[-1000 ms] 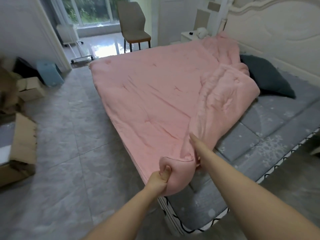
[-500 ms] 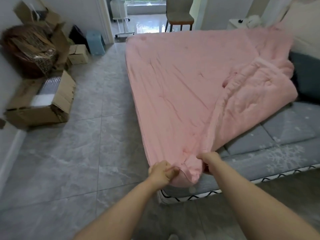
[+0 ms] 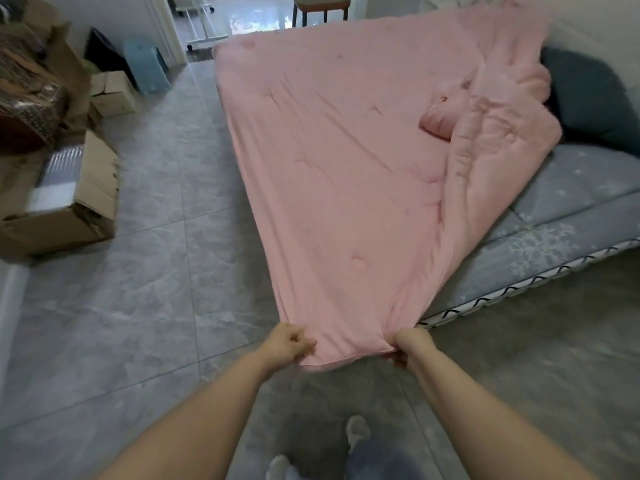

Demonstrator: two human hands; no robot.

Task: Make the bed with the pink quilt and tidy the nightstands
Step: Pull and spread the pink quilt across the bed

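Floor (image 3: 145, 306) of grey tile ran along the bed's foot edge. The pink quilt (image 3: 339, 174) covered the foot half of the grey mattress (image 3: 561, 216), its far side folded back in a thick roll towards the headboard edge, its near corner pulled out past the mattress corner above the floor. A dark pillow (image 3: 595, 98) lay at the headboard edge. Cardboard boxes (image 3: 69, 202) stood by the wall. The left hand (image 3: 289, 342) and the right hand (image 3: 410, 344) each gripped that quilt corner, fingers curled tight into the fabric.
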